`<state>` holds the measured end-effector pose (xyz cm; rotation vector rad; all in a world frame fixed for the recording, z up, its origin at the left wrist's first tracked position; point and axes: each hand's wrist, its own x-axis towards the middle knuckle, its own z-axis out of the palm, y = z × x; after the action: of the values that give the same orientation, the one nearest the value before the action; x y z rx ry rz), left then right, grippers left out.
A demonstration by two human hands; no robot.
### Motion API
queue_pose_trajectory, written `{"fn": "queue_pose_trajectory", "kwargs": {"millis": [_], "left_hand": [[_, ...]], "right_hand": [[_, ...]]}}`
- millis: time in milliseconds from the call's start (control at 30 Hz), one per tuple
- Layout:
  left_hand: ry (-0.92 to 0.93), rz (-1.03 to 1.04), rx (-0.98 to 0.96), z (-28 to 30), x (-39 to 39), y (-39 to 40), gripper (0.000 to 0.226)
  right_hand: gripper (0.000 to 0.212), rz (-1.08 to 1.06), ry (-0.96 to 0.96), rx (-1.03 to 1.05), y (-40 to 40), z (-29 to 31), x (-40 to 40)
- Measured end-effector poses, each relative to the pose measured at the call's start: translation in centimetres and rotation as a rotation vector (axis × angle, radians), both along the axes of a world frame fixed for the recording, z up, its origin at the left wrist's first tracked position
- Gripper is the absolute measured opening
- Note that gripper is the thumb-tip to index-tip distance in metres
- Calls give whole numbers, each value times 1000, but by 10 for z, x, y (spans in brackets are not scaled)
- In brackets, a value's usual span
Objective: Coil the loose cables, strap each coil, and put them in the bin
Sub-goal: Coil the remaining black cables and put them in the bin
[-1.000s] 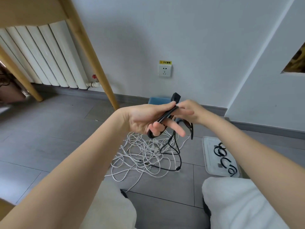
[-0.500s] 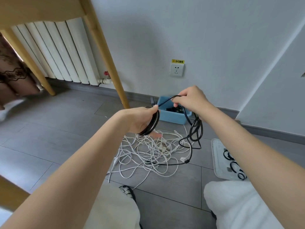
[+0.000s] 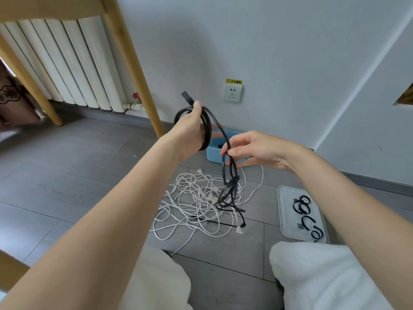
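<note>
- Above the floor (image 3: 67, 175), one left hand (image 3: 190, 130) grips a coiled black cable (image 3: 206, 128).
- One right hand (image 3: 252, 151), fingers (image 3: 232, 151) pinching its hanging length.
- Far: one blue bin (image 3: 211, 153).
- Right: one tray (image 3: 285, 211), four straps (image 3: 306, 217).

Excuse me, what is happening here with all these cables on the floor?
A person sitting on the floor is coiling a black cable. The left hand holds the finished loops, and the right hand pinches the loose part, whose tangled end hangs down over a pile of white cables. The blue bin stands by the wall behind the hands. Black straps lie on a white tray at the right.
</note>
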<state>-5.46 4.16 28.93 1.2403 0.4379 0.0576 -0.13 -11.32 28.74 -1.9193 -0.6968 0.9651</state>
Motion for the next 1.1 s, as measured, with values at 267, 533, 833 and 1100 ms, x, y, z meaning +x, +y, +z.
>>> {"fn": "queue_pose_trajectory", "kwargs": {"millis": [267,533,833,1100], "left_hand": [[-191,-116,-232,22,5,-26,50],[-195,-121,-21,19,9,-27,53],[-209,-116,-74,19,10,-32,50],[-332,-202,-114,46,3,-39,54]], "right_hand": [[14,160,-457,-495,-17,-29,3],[6,-89,-529,-74,-12,1,10],[7,62,-302,49,2,9,-13],[3,73,-354,-169,-5,-27,7]]}}
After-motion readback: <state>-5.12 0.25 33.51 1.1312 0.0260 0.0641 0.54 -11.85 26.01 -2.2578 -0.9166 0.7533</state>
